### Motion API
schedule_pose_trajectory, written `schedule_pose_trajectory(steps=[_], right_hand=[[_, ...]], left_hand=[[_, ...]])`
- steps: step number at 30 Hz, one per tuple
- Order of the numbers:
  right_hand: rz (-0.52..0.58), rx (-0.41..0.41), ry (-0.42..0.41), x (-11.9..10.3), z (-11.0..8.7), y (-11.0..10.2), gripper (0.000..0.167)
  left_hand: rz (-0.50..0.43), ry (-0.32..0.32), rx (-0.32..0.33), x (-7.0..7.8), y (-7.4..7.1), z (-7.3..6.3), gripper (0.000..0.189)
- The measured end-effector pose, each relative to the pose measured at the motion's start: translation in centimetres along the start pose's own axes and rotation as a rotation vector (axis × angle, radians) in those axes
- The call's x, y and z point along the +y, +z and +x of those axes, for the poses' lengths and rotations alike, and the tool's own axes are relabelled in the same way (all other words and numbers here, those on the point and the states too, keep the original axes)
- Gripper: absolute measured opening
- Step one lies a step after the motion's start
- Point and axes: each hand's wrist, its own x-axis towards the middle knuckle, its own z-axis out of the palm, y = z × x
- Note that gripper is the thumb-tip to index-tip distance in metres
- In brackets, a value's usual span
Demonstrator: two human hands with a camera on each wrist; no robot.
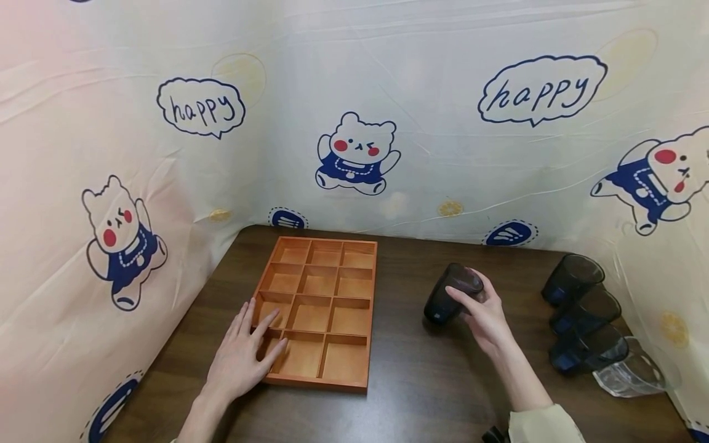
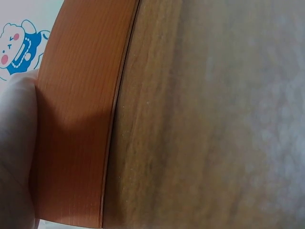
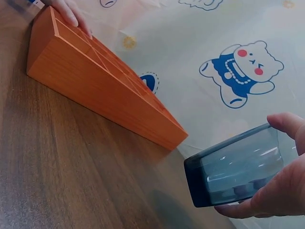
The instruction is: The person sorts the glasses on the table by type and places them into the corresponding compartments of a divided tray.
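A wooden box [image 1: 350, 360] divided into several square compartments lies on the table, its compartments holding nothing visible. My left hand [image 1: 238, 357] rests on the box's near left edge, fingers spread over the compartments; in the left wrist view only part of that hand [image 2: 16, 152] shows beside the box's side wall [image 2: 78, 143]. To the right of the box, my right hand [image 1: 490, 323] grips a dark blue glass tumbler [image 1: 441, 303] between thumb and fingers. The right wrist view shows this tumbler [image 3: 233, 167] tilted and see-through, its thick base toward the box [image 3: 105, 90].
Three more dark tumblers [image 1: 573, 280] stand in a row at the table's right side. A clear glass container [image 1: 628, 375] sits just in front of them. A printed cloth [image 1: 432, 154] hangs behind and beside the brown table [image 1: 410, 363]. A small black object [image 1: 493, 435] shows near the right sleeve.
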Motion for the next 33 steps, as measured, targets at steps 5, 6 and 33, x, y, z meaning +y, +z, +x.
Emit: schedule_pose_trajectory(steps=[5,6,33], right_hand=[[-0.008,-0.007,0.002,-0.3,0.5,0.4,0.066],[-0.005,-0.009,-0.001,-0.3,0.6,0.5,0.066],[0.018,-0.042,-0.044,-1.9,2.4,2.7,0.068]], left_hand=[[0.006,0.000,-0.004,0.0,0.0,0.0,0.072],[0.007,-0.001,-0.005,0.0,0.0,0.0,0.072],[0.015,0.005,-0.012,0.1,-0.2,-0.1,0.069]])
